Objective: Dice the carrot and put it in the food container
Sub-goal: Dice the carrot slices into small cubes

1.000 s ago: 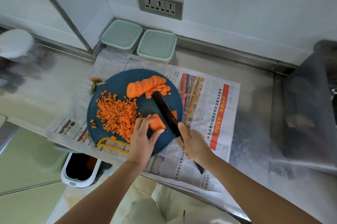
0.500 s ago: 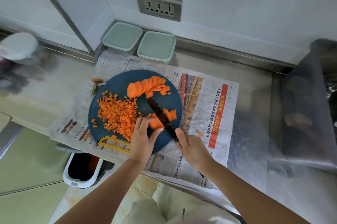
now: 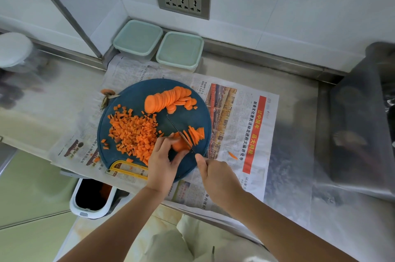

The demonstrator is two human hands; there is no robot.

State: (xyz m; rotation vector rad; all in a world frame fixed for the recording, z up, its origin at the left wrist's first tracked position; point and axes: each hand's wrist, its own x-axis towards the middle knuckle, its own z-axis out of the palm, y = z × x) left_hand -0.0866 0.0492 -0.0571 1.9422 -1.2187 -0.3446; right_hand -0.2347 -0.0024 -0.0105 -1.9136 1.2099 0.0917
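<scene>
Slicing a carrot stack on the cutting board: curled fingers of the left hand pinch it, and the right hand grips the knife. Alongside lie a diced pile and uncut slices. Lidded food containers wait at the surface's rear. Dicing appears about half done, with no transfer yet.

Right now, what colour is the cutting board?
Dark blue cutting board, with a yellow handle edge; head view.

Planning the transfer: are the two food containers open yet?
No, the left container and right container both have lids on.
</scene>
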